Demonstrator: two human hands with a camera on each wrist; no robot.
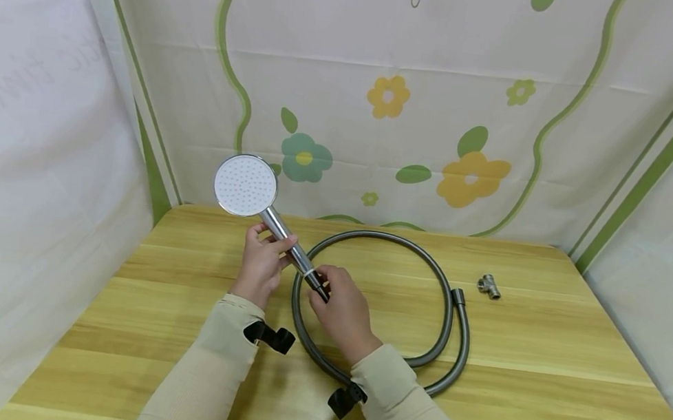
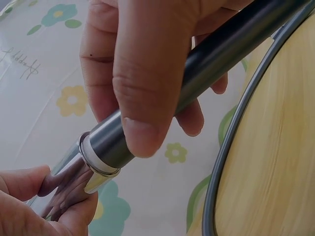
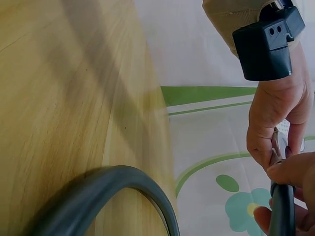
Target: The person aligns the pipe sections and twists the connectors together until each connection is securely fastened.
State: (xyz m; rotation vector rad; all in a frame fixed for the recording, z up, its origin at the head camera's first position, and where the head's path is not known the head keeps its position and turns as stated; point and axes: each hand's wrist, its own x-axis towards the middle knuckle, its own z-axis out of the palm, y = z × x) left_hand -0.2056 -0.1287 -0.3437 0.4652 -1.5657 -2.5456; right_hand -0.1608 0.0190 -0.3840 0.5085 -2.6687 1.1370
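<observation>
A chrome hand shower [image 1: 245, 184] with a round white spray face points up and to the left above the table. My left hand [image 1: 260, 263] grips its shiny handle [image 2: 66, 189], thumb across the top. At the handle's lower end, my right hand [image 1: 345, 308] pinches the dark end connector [image 2: 110, 142] of a grey shower hose [image 1: 371, 233]. Handle and connector are in line, and a pale ring shows where they meet. Whether the threads are engaged is hidden. The hose lies in a wide loop on the table, its other end fitting [image 1: 458, 297] at the right.
A small metal tee fitting [image 1: 488, 286] lies on the wooden table [image 1: 542, 372], right of the hose loop. White cloth walls with printed flowers stand at the back [image 1: 324, 98] and both sides. Black cameras [image 1: 278, 339] are strapped to the wrists.
</observation>
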